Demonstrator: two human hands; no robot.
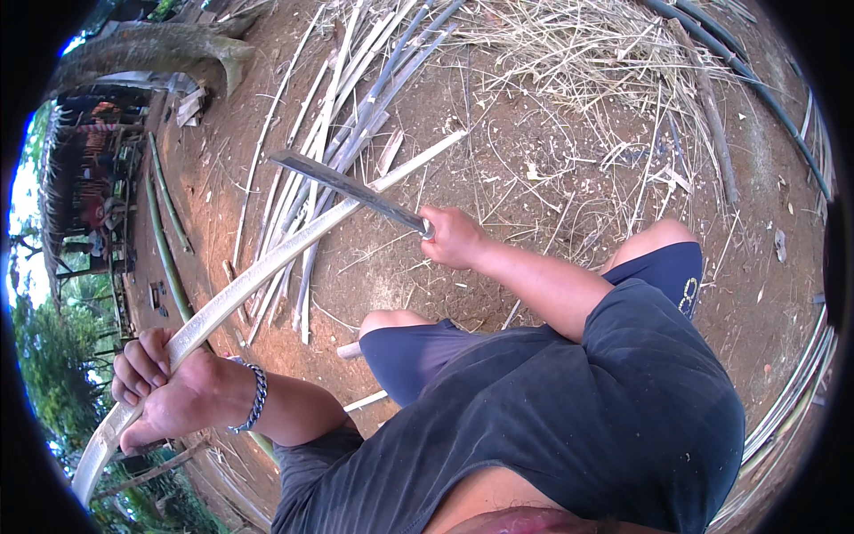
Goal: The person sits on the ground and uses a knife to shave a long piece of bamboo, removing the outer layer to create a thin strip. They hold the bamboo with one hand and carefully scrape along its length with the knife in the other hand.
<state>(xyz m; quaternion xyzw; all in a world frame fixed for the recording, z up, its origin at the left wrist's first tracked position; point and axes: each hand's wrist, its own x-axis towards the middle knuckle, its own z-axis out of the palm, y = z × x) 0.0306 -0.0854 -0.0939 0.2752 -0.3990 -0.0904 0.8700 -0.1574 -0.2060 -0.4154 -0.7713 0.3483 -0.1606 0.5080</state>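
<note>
My left hand [182, 392] is closed around a long pale split bamboo strip [267, 269], with the fingers curled over its edge. The strip slants from the lower left up to the middle, bending a little with the lens. In my right hand [452, 238] is the handle end of a machete [334, 180], its long dark blade pointing to the upper left. That blade crosses over the strip close to its far end; whether the two touch, I cannot tell. The machete's handle is mostly hidden by my fingers.
A bundle of split bamboo strips [342, 116] lies on the bare earth ahead. A heap of thin shavings [596, 53] spreads at the far right, beside a brown stick [712, 116]. Green poles [165, 231] rest at left near a thatched shelter [89, 169]. More strips [787, 392] lie right.
</note>
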